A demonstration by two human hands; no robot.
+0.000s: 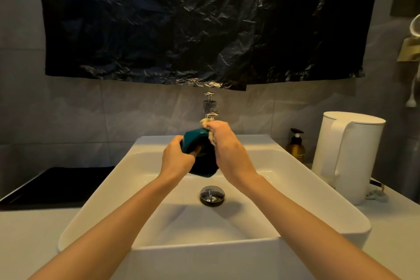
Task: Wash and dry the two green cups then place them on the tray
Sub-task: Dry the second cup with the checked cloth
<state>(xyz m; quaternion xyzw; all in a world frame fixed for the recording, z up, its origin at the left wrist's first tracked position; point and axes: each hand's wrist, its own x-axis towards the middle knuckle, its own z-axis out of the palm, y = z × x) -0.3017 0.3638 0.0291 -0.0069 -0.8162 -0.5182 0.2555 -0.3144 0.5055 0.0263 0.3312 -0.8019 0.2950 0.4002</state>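
A dark green cup is held over the white sink, just below the chrome faucet. My left hand grips the cup by its handle side, thumb hooked through it. My right hand is curled around a pale cloth or sponge pressed against the cup's far side. The cup lies tilted, its base towards me. Only one green cup is in view. A dark tray lies on the counter to the left of the sink.
A white electric kettle stands on the counter right of the sink, with an amber soap pump bottle behind it. The drain plug sits in the basin. Black plastic sheeting covers the wall above.
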